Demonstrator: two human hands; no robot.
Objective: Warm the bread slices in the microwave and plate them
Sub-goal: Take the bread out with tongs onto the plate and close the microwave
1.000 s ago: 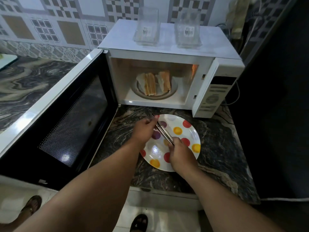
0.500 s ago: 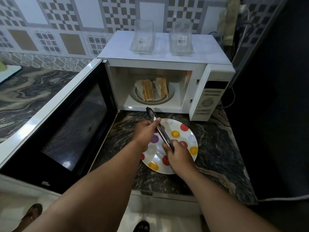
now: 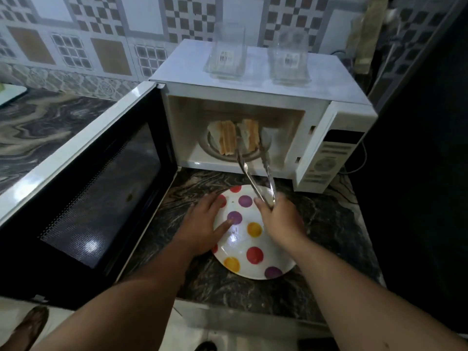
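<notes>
The white microwave [image 3: 253, 87] stands with its door [image 3: 83, 188] swung wide to the left. Inside, two stacks of bread slices [image 3: 226, 140] stand on edge on the turntable [image 3: 253, 154]. A white plate with coloured dots [image 3: 253, 252] lies on the counter in front of it. My right hand [image 3: 281, 219] grips metal tongs [image 3: 255, 173]; their spread tips reach into the cavity on either side of the right stack. My left hand [image 3: 205, 224] rests flat, fingers apart, on the plate's left rim.
Two clear glass containers [image 3: 228, 54] stand on top of the microwave. The open door blocks the counter to the left. A dark wall [image 3: 417, 173] runs close along the right. The marbled counter's front edge [image 3: 253, 315] is near my arms; feet show below.
My left hand let go of the tongs and dropped flat onto the plate. My right hand swung the tongs up and forward, now spread, into the microwave at the right bread stack.
</notes>
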